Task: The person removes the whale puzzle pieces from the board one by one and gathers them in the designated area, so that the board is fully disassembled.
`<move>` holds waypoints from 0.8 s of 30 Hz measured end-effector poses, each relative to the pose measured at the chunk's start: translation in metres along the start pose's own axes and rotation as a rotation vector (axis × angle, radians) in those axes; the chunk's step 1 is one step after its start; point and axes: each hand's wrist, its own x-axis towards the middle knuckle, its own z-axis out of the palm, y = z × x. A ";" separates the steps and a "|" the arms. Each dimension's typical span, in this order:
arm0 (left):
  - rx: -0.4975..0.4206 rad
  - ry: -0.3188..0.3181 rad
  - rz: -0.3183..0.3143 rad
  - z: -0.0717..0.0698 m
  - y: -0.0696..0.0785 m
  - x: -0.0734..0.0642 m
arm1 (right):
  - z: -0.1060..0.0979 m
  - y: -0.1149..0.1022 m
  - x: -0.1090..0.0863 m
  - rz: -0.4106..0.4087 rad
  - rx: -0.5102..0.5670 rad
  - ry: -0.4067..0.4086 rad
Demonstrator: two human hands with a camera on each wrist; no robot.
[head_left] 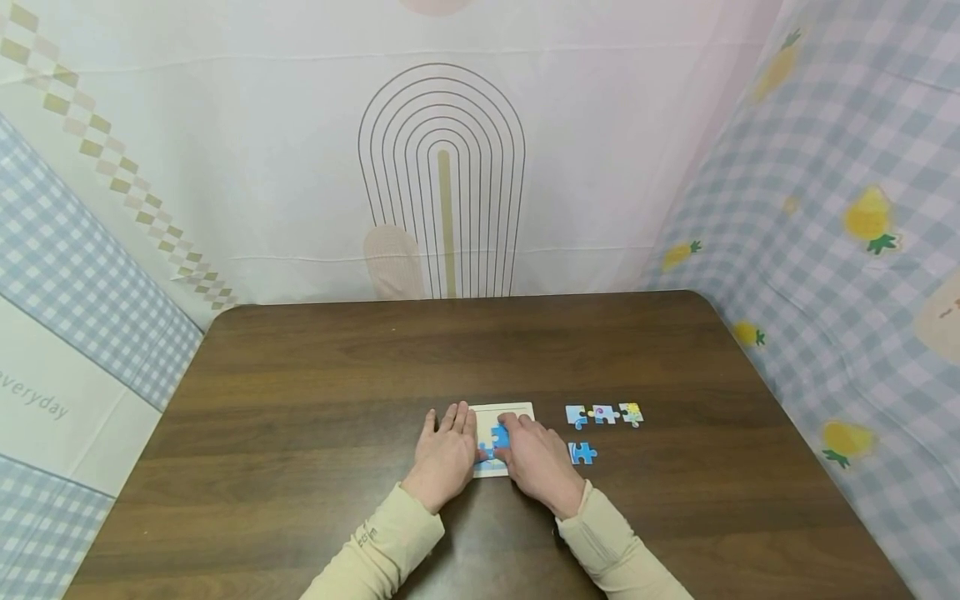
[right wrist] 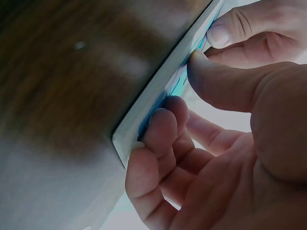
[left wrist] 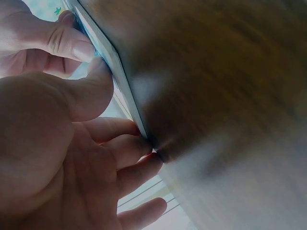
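A small pale puzzle board point(head_left: 491, 473) lies on the table between the two hands. Blue puzzle pieces point(head_left: 500, 436) sit inside its rim, partly covered by fingers. My left hand point(head_left: 444, 460) rests along the board's left edge with its fingers fairly straight, and its thumb reaches over the lower pieces. The right hand point(head_left: 542, 462) bends over the board's right side. Its curled fingers and thumb hold a blue piece at the board, also seen in the right wrist view. In the left wrist view, the two thumbs point(left wrist: 100, 88) are close together at the board's near edge.
To the right of the board lie several loose pieces: a row with a light blue piece point(head_left: 576, 415), a white one point(head_left: 604, 414) and a yellow-patterned one point(head_left: 632, 413). Below them is a blue piece point(head_left: 582, 453). Patterned cloth point(head_left: 300, 167) hangs behind the brown table point(head_left: 300, 375).
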 end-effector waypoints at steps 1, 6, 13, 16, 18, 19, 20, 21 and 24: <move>0.001 0.000 -0.001 0.000 0.000 0.000 | 0.000 0.000 0.000 0.002 -0.001 0.001; 0.001 -0.006 -0.004 0.000 0.001 0.000 | 0.000 0.000 -0.001 0.014 -0.001 0.002; 0.003 -0.001 -0.005 0.001 0.000 0.000 | -0.001 -0.001 -0.001 0.044 0.039 0.000; 0.006 -0.005 -0.004 0.001 0.000 0.000 | -0.001 -0.001 0.000 0.046 0.036 0.010; 0.003 -0.009 -0.005 0.001 0.000 0.001 | -0.001 -0.001 0.000 0.045 0.034 0.016; 0.001 -0.011 -0.006 0.001 0.000 0.001 | -0.002 -0.001 0.000 0.044 0.034 0.019; -0.003 -0.013 -0.008 0.001 0.000 0.001 | -0.002 -0.002 0.000 0.044 0.033 0.018; -0.008 -0.015 -0.010 0.001 0.000 0.001 | -0.002 -0.002 0.000 0.044 0.033 0.017; -0.010 -0.015 -0.012 0.001 0.000 0.001 | -0.003 -0.003 0.000 0.047 0.034 0.018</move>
